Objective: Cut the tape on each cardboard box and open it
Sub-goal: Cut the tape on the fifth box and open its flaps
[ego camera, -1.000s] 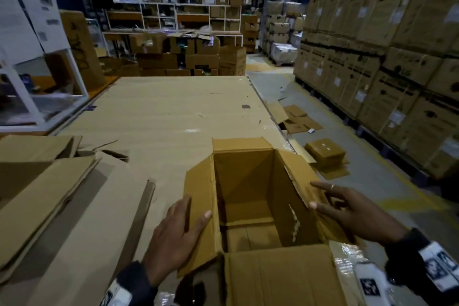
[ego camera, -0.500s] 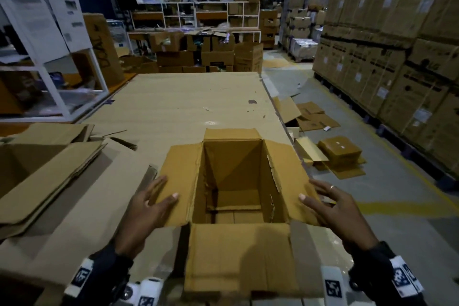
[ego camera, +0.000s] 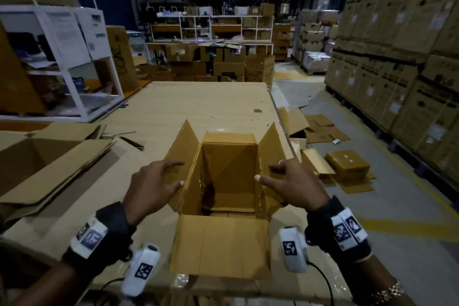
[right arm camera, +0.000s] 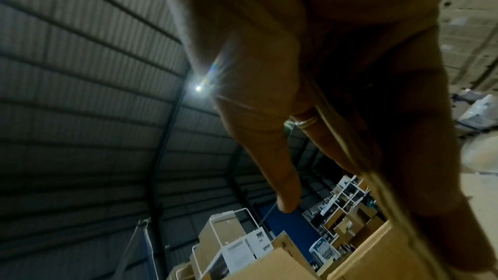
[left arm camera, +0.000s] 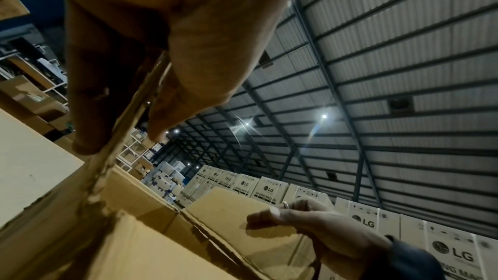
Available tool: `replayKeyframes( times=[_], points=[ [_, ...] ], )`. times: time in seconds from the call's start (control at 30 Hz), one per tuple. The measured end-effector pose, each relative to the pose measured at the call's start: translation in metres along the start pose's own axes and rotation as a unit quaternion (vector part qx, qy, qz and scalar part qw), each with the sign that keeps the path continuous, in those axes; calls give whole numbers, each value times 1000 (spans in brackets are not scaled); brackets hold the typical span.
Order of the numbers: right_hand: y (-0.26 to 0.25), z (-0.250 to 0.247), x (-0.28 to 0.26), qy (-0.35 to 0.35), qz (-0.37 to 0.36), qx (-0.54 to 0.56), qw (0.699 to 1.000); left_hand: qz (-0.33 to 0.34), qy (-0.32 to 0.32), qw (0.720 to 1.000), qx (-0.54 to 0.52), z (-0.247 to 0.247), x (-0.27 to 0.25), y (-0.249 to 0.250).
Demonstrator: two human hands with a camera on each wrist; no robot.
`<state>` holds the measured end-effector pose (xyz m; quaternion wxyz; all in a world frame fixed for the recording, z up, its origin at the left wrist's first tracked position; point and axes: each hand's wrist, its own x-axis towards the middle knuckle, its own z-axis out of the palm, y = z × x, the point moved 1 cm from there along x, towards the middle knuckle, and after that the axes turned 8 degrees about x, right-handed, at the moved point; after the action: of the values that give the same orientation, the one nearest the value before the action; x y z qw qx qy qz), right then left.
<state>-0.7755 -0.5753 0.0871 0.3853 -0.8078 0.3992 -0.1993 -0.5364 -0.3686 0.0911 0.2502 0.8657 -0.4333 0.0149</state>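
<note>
We see the open box [ego camera: 229, 181] at lower centre with its mouth clear from above, but both side flaps stand up and wall it: our left hand [ego camera: 151, 187] pinches the left flap [ego camera: 182, 149], our right hand [ego camera: 295, 185] the right flap [ego camera: 272, 146]. The near flap [ego camera: 221, 246] lies flat toward us. At left, flattened cardboard [ego camera: 57, 164] crowds the table [ego camera: 198, 102]; the upper middle stretch stays bare.

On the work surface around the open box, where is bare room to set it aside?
Bare surface lies beyond the open box, bordered by the white rack and the floor-side edge. Left is crowded with flattened cardboard. The left hand and right hand pinch the side flaps.
</note>
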Motion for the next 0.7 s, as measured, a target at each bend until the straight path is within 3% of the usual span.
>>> replayKeyframes(
  times=[0.2, 0.37, 0.7],
  points=[
    [-3, 10, 2, 57, -28, -111, 992, -8, -13, 997, 70, -3, 2, 4],
    [-19, 9, -8, 53, -67, -92, 992, 30, -19, 997, 66, -16, -1, -6],
    [-92, 29, -40, 78, -167, -128, 974, 46, 62, 994, 79, -89, -14, -46]
  ],
)
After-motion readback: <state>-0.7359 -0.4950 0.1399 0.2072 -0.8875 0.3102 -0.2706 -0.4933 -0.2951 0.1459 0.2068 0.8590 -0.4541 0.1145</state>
